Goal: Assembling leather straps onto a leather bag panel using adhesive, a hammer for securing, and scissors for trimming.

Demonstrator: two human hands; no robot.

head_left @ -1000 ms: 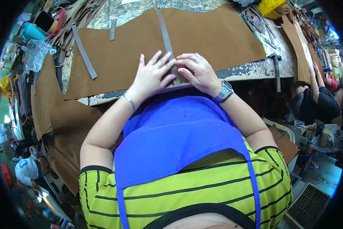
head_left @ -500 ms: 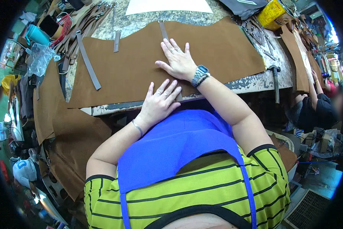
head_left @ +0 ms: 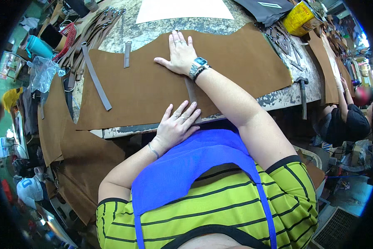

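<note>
A wide brown leather or suede piece [head_left: 253, 62] lies flat on the worktable, its far edge wavy. My right hand [head_left: 180, 56] rests palm down near that far edge, fingers stretched out, over a grey-brown strap [head_left: 191, 90]. This strap runs toward me, partly hidden by the hand and wrist. By its near end, at the table's front edge, my left hand [head_left: 177, 126] lies with fingers extended on the leather. To the left are a long grey strap [head_left: 96, 79] and a short strap with a metal loop [head_left: 127, 56], both lying on the brown piece.
A hammer [head_left: 302, 95] sits at the table's right edge. Bundled straps [head_left: 93, 37] lie far left, near a red basket [head_left: 68, 39]. White paper [head_left: 184, 10] and a yellow can [head_left: 300, 18] are at the back. Another person [head_left: 346, 124] works at right. Brown leather [head_left: 86, 166] hangs at left.
My right hand has slid away from me and slightly left along the middle strap, now covering its far end. My left hand stays by the near edge. The view has shifted slightly.
</note>
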